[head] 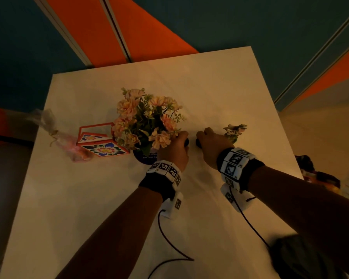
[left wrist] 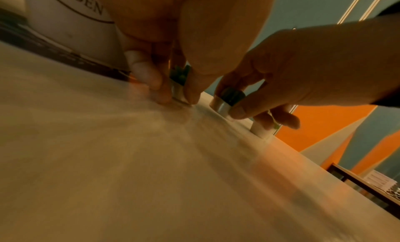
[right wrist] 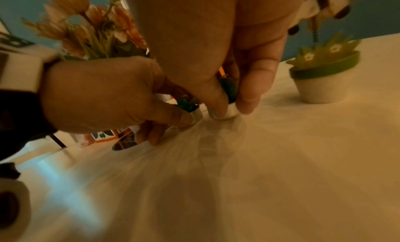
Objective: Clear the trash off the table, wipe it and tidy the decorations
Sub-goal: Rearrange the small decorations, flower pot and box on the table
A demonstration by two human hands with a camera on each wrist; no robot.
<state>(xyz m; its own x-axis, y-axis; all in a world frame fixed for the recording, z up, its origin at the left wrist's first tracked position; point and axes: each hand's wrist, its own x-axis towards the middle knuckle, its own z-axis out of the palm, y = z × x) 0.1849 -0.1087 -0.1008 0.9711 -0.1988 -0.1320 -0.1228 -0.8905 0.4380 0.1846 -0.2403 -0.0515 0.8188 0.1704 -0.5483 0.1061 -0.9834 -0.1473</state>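
We are leaning over the white surface (head: 189, 198), where the bouquet (head: 147, 117) is standing in its pot near the middle, with a painted box (head: 101, 141) lying just left of it and a crumpled wrapper (head: 48, 125) at the left edge. Our left hand (head: 175, 150) is pinching a tiny plant pot (right wrist: 195, 113), fingers (left wrist: 149, 74) clamped on its sides. Our right hand (head: 212, 148) is pinching a second tiny pot (right wrist: 230, 111) just beside it. A flower pot (right wrist: 320, 86) is standing to the right.

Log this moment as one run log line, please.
left hand: pinches small cactus pot | right hand: pinches second cactus pot | both pots on table
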